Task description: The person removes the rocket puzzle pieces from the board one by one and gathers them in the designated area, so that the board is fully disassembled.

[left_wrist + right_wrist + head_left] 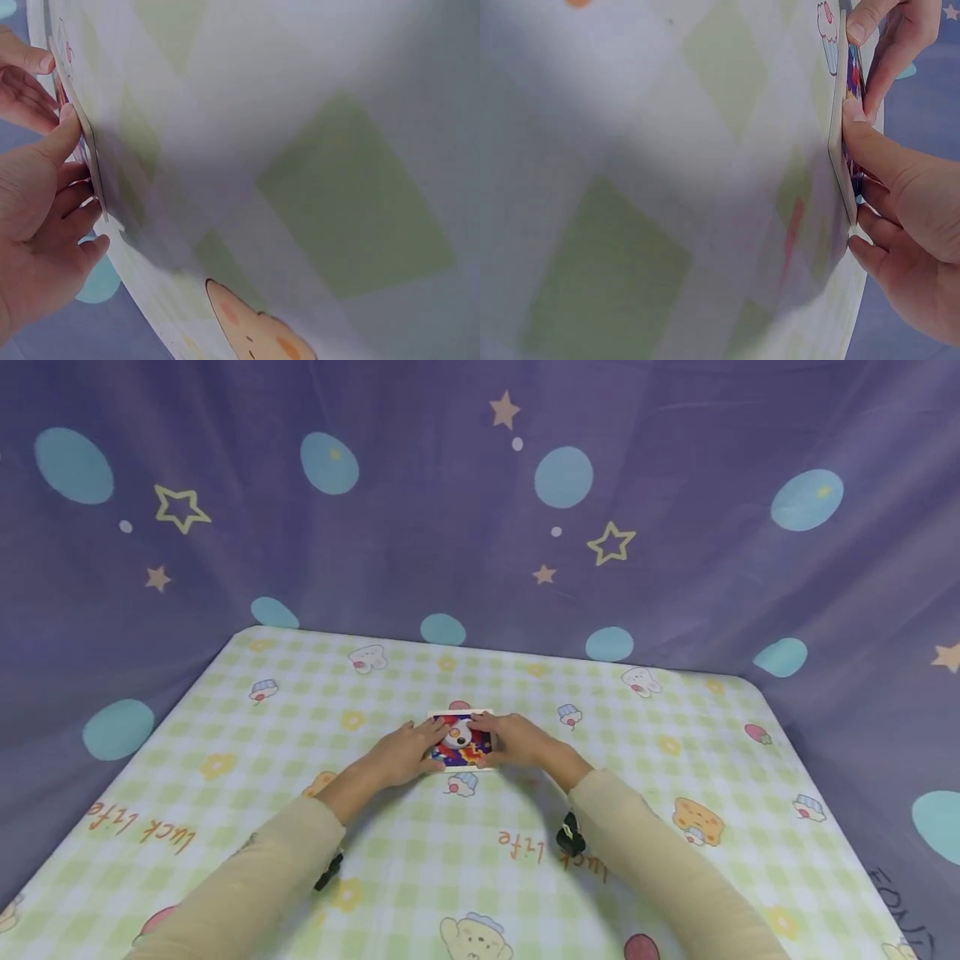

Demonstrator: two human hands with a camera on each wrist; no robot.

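Note:
A small flat picture board lies on the table between both hands. It has a pale border and a red, blue and yellow picture with a round white figure. At its left side, my left hand grips the board, thumb at the near edge and fingers over the far part. My right hand holds the opposite end the same way. In the left wrist view the board's thin pale edge shows under the thumb. The right wrist view shows its near rim with the right thumb on top.
A green and white checked cloth with printed cartoon figures covers the table. Behind and beside the table hangs a purple curtain with stars and blue ovals. Dark straps sit under the sleeves at the wrists.

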